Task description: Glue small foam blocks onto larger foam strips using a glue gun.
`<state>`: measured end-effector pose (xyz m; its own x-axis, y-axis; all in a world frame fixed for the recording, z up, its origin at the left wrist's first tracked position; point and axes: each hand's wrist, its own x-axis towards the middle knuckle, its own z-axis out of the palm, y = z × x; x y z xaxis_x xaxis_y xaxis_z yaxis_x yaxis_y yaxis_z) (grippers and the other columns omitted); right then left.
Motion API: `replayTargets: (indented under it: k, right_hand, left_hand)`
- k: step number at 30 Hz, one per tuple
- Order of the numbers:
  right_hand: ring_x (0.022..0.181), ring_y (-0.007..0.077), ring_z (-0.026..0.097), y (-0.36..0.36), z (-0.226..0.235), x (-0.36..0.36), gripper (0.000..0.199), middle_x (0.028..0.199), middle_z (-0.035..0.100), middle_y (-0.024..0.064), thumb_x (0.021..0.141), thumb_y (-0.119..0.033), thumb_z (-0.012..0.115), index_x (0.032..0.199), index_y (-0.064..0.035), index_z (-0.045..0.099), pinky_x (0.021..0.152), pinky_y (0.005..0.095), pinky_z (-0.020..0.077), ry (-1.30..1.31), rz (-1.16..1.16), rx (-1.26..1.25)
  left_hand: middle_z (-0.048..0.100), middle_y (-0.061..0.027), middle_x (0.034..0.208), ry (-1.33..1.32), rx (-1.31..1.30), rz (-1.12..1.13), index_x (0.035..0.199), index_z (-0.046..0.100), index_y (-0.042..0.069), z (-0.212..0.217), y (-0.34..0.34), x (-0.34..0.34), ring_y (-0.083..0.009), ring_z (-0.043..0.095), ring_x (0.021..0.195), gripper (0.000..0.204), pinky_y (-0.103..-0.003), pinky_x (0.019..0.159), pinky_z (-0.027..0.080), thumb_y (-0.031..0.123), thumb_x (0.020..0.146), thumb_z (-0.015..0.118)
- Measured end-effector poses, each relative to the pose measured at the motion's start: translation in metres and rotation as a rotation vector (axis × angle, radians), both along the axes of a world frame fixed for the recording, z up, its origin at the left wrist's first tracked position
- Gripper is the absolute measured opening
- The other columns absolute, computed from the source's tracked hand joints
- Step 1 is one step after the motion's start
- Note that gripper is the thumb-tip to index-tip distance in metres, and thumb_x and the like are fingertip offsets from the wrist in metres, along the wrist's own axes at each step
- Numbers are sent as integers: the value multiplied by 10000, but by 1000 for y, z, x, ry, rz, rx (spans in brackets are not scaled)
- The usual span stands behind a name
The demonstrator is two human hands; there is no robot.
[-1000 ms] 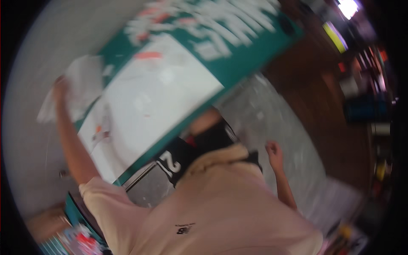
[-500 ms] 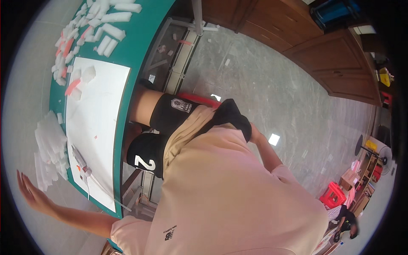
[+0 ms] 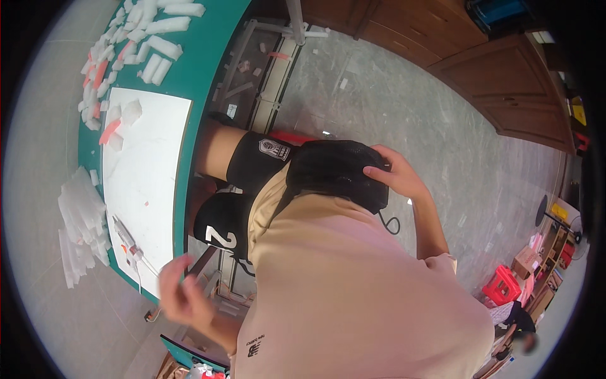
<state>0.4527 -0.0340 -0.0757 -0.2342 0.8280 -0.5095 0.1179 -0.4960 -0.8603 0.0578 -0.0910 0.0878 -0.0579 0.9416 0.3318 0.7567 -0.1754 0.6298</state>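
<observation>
My right hand (image 3: 399, 175) grips the edge of a black fabric pouch (image 3: 331, 165) lying across my lap, its thumb on top. A thin black cord loop (image 3: 391, 224) hangs from the pouch's near side. My left hand (image 3: 180, 295) is raised near the close corner of the table. Its fingers are apart and slightly blurred, and nothing shows in them. Beyond that hand a grey tool like a glue gun (image 3: 124, 235), with a pale rod and cable, rests on the white board (image 3: 145, 158).
White and pink foam pieces (image 3: 136, 38) are heaped on the green table (image 3: 208, 38). More white foam strips (image 3: 82, 218) lie along its far edge. Brown cabinets (image 3: 505, 95) stand across the grey floor. A red crate (image 3: 502, 285) and another person (image 3: 519, 322) are at right.
My left hand has come in from beyond the table toward my body. My right hand has come up into view with the pouch, which now lies spread over my lap.
</observation>
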Motion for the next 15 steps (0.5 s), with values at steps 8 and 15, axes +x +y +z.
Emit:
replayTargets:
  k: [8, 15]
  right_hand:
    - [1089, 179, 553, 2, 11, 7, 520, 1190, 591, 68, 816, -99, 663, 1313, -43, 522, 966, 338, 436, 86, 49, -81]
    - [1203, 216, 480, -15, 29, 1, 653, 1308, 477, 93, 772, -38, 648, 1392, -87, 448, 1020, 340, 393, 97, 86, 9]
  left_hand:
    - [625, -213, 1118, -206, -354, -346, 1311, 485, 10, -113, 86, 98, -340, 611, 1014, 508, -371, 908, 466, 160, 860, 665]
    - [621, -176, 1173, -207, -732, -612, 1305, 495, 37, -142, 113, 117, -277, 585, 1129, 579, -329, 972, 420, 222, 814, 739]
